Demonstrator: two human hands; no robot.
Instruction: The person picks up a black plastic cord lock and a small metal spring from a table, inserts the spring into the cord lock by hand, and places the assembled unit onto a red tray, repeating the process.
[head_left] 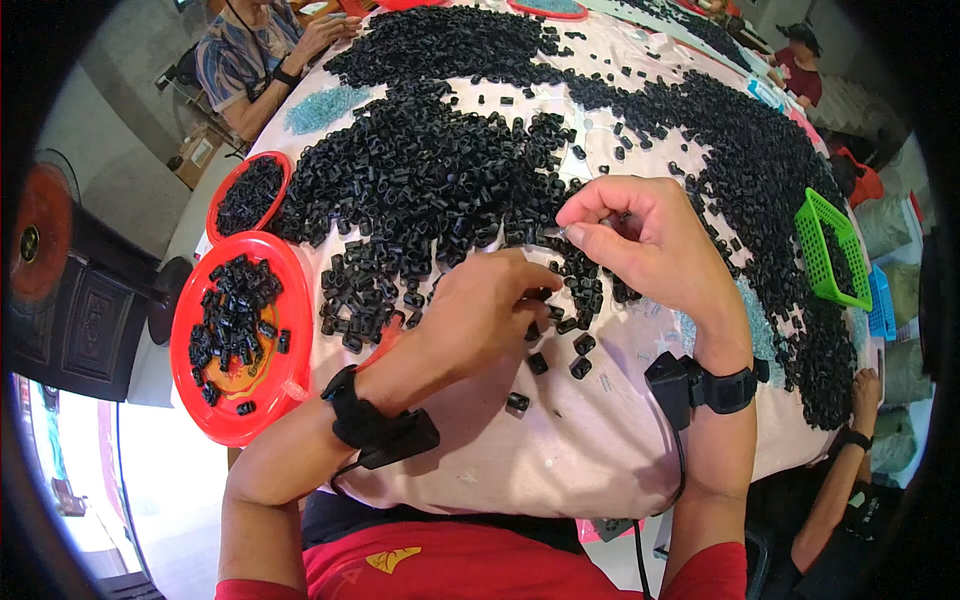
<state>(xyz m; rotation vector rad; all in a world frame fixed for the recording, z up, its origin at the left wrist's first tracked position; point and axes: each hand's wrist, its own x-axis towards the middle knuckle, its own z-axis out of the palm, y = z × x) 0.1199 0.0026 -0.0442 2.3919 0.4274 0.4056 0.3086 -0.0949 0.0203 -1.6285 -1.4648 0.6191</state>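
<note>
Pressing thumb and forefinger together, the right hand [645, 225] pinches a tiny piece [562, 232], apparently for fine control. The left hand [488, 300] curls near loose black parts [430, 185], its grip unclear; they lie heaped on the cloth-covered bench [455, 450], probably for easy reach.

Pale item [562, 231] in right hand [645, 230] too small for identification
</note>
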